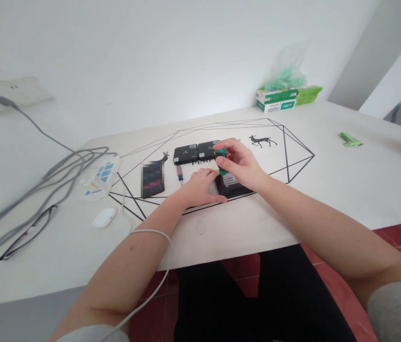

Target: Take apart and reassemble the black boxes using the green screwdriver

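Note:
My right hand is closed around a green-and-black screwdriver, held upright over a flat black hard drive. A pale printed label shows on the drive, and the screwdriver's tip is hidden from view. At the drive's left side, my left hand rests low on the table, its fingers by the back corner and its thumb along the front edge, bracing it. Behind my hands lie two black boxes, side by side. A second, small screwdriver with a pinkish handle lies left of my left hand.
A blurred-out phone, a white earbud case, glasses and a power strip with grey cables are on the left. Green-white boxes stand at the back wall; a green packet lies right. A white cable crosses my left forearm.

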Motion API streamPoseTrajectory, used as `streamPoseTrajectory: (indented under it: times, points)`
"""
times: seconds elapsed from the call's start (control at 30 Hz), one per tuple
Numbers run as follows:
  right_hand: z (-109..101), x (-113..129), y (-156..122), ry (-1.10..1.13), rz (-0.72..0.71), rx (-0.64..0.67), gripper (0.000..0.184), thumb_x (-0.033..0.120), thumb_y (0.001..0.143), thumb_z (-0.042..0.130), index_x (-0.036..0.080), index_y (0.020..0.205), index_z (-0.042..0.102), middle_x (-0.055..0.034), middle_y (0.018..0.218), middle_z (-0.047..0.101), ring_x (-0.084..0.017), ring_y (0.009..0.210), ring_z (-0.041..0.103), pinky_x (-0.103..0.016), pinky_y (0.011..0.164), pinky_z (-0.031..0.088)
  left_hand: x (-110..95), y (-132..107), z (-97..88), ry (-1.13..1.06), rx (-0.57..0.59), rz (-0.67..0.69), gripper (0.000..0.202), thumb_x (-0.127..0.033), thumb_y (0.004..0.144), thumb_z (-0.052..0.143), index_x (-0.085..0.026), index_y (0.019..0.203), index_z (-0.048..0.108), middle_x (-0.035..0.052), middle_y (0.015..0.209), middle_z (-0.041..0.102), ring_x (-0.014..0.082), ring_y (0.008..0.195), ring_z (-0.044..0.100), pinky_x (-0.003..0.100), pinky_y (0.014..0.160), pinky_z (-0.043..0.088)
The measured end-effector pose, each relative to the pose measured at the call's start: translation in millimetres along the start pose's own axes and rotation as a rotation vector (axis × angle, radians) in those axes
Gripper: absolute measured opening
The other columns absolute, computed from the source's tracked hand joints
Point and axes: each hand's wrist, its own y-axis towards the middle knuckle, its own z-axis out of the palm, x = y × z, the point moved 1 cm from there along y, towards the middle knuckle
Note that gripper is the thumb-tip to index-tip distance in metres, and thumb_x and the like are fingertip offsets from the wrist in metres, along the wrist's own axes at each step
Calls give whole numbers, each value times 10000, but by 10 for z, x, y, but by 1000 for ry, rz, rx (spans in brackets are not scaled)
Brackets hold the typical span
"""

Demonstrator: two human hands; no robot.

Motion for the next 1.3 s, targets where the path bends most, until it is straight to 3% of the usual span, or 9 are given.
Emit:
streamPoseTrajectory:
  times: [0.1,0.3,0.47,0.6,0.77,0.97,1.07,1.17,1.3]
  points:
    - [-32,42,8,-3,16,14,252,477,983,648,279,1127,708,-23,978,651,-176,809,612,-359,731,579,-8,-7,-7,1,4,-9,940,-845,827,635,-204,1505,522,207,1500,540,447,1400,468,615,1153,384]
    - [-63,30,19,-46,-15,-69,218,408,1000,603,265,1101,733,-50,1096,690,-224,1046,680,-457,989,585,6,-12,2,23,-2,-4,926,-846,836,626,-194,1487,531,206,1498,546,433,1388,484,601,1166,381]
    - [0,14,7,143,83,-60,296,490,944,714,269,1104,599,-76,1383,601,-187,1029,725,-381,873,640,-1,-7,-3,31,17,-5,957,-833,827,653,-192,1522,503,211,1529,528,441,1425,454,607,1173,371]
    - [38,31,-12,191,149,-46,434,521,858,812,288,1071,514,-72,1489,553,-153,860,732,-335,703,648,0,-8,-8,31,12,-3,1042,-828,826,661,-194,1610,399,218,1621,445,457,1468,408,627,1184,353]
    - [42,-14,-31,125,114,-58,478,509,800,875,295,1085,558,-54,1461,575,-107,720,650,-335,672,629,5,-8,-8,16,18,11,1054,-818,834,667,-229,1647,349,197,1636,442,449,1460,422,616,1176,364]
    - [41,4,-38,128,79,14,334,547,973,664,295,1192,647,-67,1414,620,-166,873,720,-412,847,650,-9,-7,-7,40,7,14,988,-820,855,631,-212,1603,416,209,1607,474,461,1465,411,631,1169,362]
    - [34,5,-35,115,76,22,299,511,1011,609,284,1202,642,-58,1283,684,-172,880,715,-419,855,643,-11,-9,-7,44,11,5,965,-814,848,649,-199,1567,459,217,1570,499,453,1433,442,617,1148,387]
    - [33,-19,-33,81,39,14,294,488,1008,625,275,1211,618,-48,1106,697,-189,931,690,-384,813,618,-2,-7,-3,42,2,10,933,-822,858,628,-183,1527,503,219,1511,542,438,1390,482,604,1131,400]
    - [38,-36,-35,-19,-42,-39,298,461,960,717,278,1173,618,-33,1077,637,-175,921,620,-348,784,565,18,2,10,26,-6,30,970,-828,847,637,-195,1562,468,210,1526,539,440,1391,485,611,1139,393]
